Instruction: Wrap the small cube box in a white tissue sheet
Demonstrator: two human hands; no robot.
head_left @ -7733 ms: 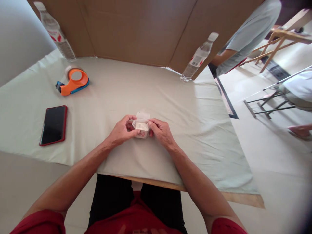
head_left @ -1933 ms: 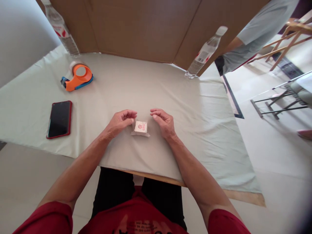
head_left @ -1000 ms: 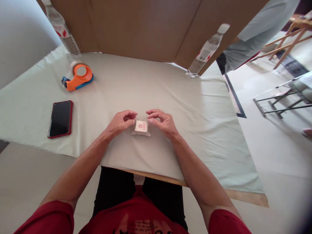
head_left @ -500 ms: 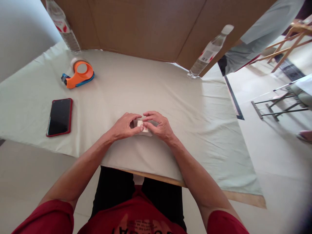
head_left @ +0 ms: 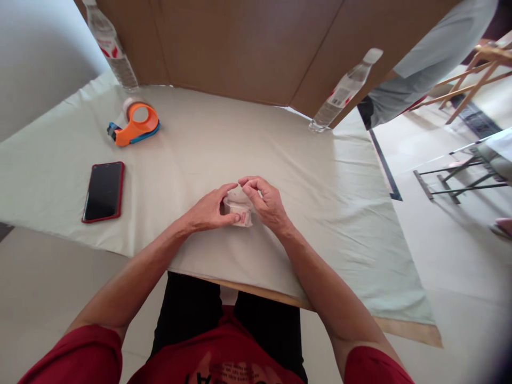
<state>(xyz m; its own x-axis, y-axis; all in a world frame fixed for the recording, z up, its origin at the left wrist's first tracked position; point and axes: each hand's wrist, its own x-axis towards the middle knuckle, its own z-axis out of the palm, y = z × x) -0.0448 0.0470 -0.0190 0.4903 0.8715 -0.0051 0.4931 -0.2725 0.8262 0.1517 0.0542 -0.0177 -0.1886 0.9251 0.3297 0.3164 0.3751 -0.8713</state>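
A small white box (head_left: 239, 211) with red print, wrapped in clear film, sits between my two hands on the pale green cloth (head_left: 280, 160). My left hand (head_left: 208, 209) grips its left side, thumb along the near edge and fingers over the top. My right hand (head_left: 264, 201) is curled against its right side, with the fingertips pinched together above the box's top edge. Much of the box is hidden by my fingers.
A red-cased phone (head_left: 104, 191) lies at the left, an orange tape dispenser (head_left: 135, 125) behind it. Water bottles stand at the back left (head_left: 112, 48) and back right (head_left: 344, 90) by a cardboard screen (head_left: 240, 48). Another person (head_left: 424, 58) sits beyond the right corner.
Seconds ago both hands were off the box, which lay flat on the cloth. They have closed in on it, and it now stands tilted between them, the right fingertips pinching at its top.
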